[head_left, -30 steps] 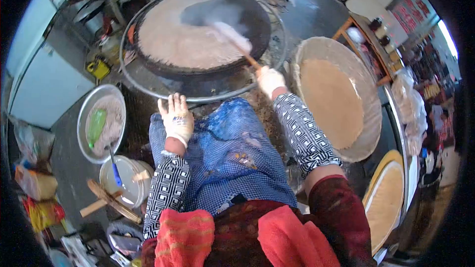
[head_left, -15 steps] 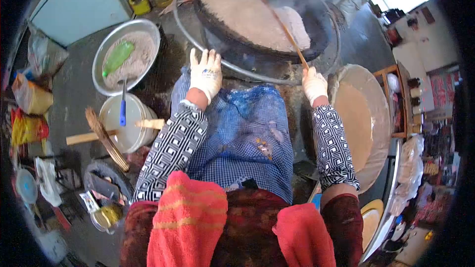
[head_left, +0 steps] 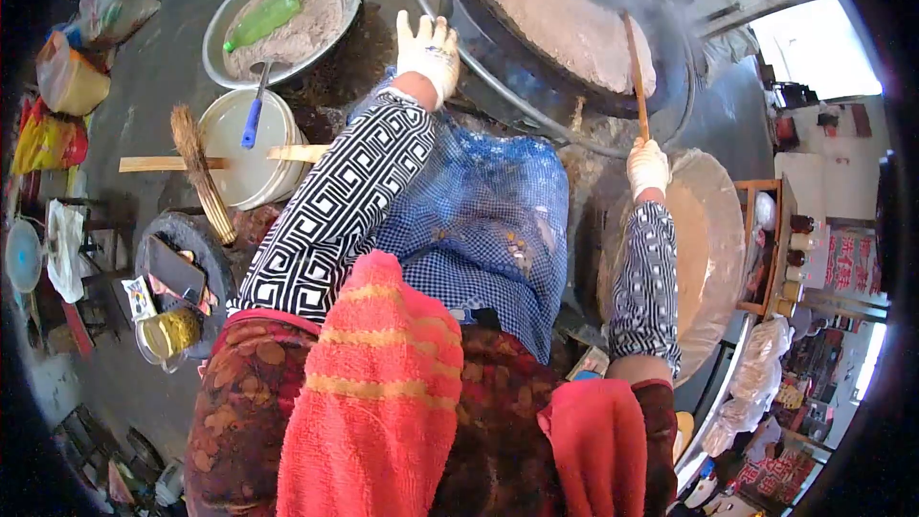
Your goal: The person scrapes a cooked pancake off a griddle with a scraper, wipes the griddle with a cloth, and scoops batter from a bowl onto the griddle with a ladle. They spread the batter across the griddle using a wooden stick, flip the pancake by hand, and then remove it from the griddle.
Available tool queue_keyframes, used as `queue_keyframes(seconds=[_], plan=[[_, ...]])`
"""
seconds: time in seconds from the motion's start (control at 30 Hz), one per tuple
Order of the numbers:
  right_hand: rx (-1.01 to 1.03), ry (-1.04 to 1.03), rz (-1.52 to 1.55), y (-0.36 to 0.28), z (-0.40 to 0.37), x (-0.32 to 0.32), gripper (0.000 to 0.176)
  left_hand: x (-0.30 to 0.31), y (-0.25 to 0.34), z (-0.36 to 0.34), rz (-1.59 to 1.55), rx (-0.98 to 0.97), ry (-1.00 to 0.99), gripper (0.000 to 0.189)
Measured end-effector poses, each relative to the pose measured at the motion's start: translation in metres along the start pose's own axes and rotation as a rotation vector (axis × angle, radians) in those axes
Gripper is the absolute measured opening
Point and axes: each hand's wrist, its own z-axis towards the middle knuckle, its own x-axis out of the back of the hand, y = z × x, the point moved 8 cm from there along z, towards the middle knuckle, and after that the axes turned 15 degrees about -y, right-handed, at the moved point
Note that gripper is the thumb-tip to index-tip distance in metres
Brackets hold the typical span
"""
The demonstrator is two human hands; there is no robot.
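Observation:
My right hand (head_left: 648,168), in a white work glove, is closed around the lower end of a long wooden stick (head_left: 636,67). The stick's far end lies over pale batter (head_left: 536,10) spread across a large round black griddle (head_left: 490,31). Steam partly veils a dark patch near that end. On the left, my gloved left hand (head_left: 429,57) has its fingers spread at the metal ring (head_left: 498,88) around the griddle, holding nothing. A blue checked apron (head_left: 479,220) covers my lap between both arms.
Left stand a metal basin (head_left: 218,31) of floury mix with a green scoop (head_left: 264,21), and a white bucket (head_left: 278,187) with a blue-handled ladle (head_left: 253,121) and a straw brush (head_left: 203,177) across it. Right is a plastic-lined round tub (head_left: 729,273) of batter.
The view has shifted, with the griddle now higher and further right. The stick has swung more upright, its far end moving right across the batter. Both hands keep their poses.

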Motion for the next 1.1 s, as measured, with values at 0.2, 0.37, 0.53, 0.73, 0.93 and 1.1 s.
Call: queue_keyframes(seconds=[0.2,0.37,0.53,0.73,0.93,1.1], plan=[[0.204,-0.043,-0.019,-0.046,-0.048,-0.018,0.038,0.013,0.098,-0.042,-0.28,-0.317,-0.007,0.043],[-0.035,-0.03,-0.032,0.005,-0.009,-0.002,0.048,0.0,0.107,-0.053,0.006,-0.314,-0.065,0.05],[-0.038,-0.039,-0.045,0.012,-0.011,-0.011,0.044,-0.001,0.103,-0.053,0.121,-0.273,-0.06,0.049],[0.019,0.0,-0.037,-0.01,-0.009,-0.006,0.044,-0.005,0.094,-0.046,0.105,-0.286,0.016,0.045],[-0.068,-0.021,0.0,0.02,0.014,-0.014,0.04,-0.007,0.079,-0.041,0.048,-0.257,0.061,0.047],[0.093,0.021,-0.032,-0.029,-0.007,0.005,0.043,-0.008,0.072,-0.036,0.057,-0.225,0.031,0.047]])
